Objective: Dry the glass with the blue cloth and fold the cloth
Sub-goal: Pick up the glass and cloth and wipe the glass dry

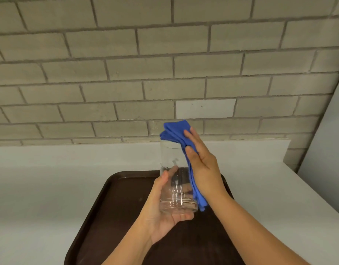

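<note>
A tall clear glass (174, 176) is held upright in the air above a dark brown tray (115, 203). My left hand (165, 213) cups its base and lower left side, thumb along the wall. A bunched blue cloth (176, 132) lies pressed flat against the glass's right side, from above the rim down to the base. My right hand (201, 161) presses it there with the palm and straight fingers. The part of the cloth under that palm is hidden.
The tray lies on a white counter (40, 188) that runs to a grey brick wall (126, 73) behind. The counter's right edge (321, 197) slants down toward me, with a pale wall beyond it.
</note>
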Action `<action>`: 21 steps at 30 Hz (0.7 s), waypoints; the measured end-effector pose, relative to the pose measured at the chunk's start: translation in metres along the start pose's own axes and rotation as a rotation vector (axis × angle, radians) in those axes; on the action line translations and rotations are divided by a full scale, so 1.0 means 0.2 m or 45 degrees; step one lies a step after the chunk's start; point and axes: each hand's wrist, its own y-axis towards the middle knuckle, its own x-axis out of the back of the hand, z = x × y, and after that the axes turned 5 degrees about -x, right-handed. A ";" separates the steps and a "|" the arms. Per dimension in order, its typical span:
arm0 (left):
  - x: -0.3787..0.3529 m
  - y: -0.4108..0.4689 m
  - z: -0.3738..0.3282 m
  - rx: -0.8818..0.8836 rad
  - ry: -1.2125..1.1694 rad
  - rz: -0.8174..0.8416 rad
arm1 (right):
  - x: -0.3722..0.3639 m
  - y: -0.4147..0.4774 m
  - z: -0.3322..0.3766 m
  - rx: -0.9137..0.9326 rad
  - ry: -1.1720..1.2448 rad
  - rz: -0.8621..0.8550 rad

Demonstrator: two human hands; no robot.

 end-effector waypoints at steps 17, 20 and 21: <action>0.02 0.07 -0.07 0.003 0.037 0.035 | -0.02 -0.06 -0.06 -0.486 0.492 -0.181; 0.02 0.07 -0.10 0.082 0.195 0.096 | -0.06 -0.12 -0.12 -0.760 0.858 -0.311; 0.02 0.07 -0.11 0.103 0.272 0.094 | -0.05 -0.12 -0.13 -0.805 0.914 -0.347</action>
